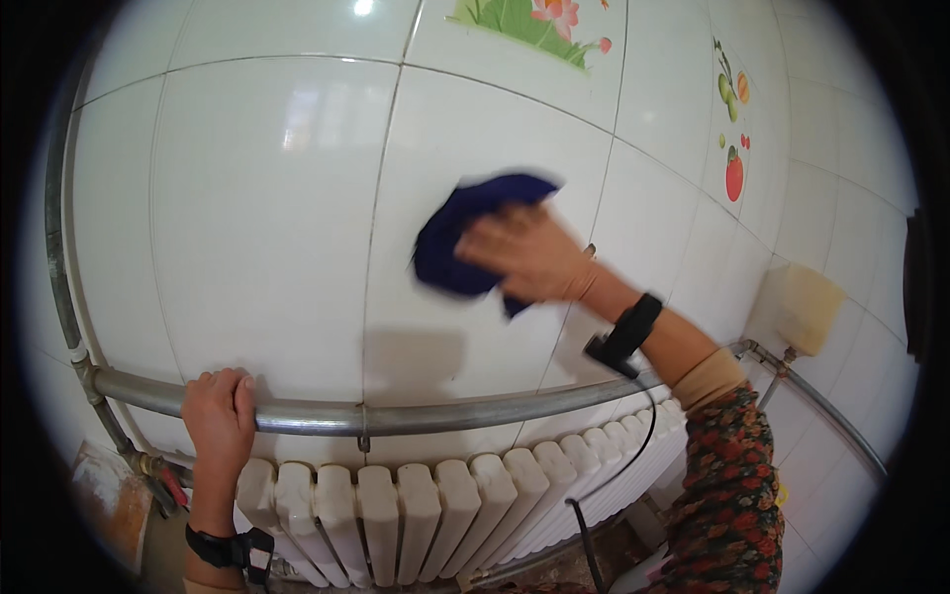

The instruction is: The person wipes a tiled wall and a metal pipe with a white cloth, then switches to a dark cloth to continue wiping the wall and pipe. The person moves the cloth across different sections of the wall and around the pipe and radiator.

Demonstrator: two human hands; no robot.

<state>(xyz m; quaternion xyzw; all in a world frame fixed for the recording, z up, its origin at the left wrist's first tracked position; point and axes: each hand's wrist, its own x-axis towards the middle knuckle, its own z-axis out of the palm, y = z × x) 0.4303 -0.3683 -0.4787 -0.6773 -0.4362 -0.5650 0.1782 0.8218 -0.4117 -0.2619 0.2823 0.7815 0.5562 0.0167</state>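
Observation:
A dark blue cloth (450, 243) lies pressed against the white tiled wall (287, 218). My right hand (524, 252) is spread over the cloth, holding it to the tiles; the fingers are blurred by motion. Lower down at the left, my left hand (218, 411) is wrapped round the grey metal pipe (307, 420) that runs along the wall. Black straps with small devices sit on both wrists, and a cable hangs from the right one.
Below the pipe stands a white ribbed radiator (435, 520). An upright pipe (59, 267) joins at the left corner. At the right, a yellowish plastic tank (813, 309) is on the side wall above another pipe (826, 406). Fruit and flower pictures decorate some tiles.

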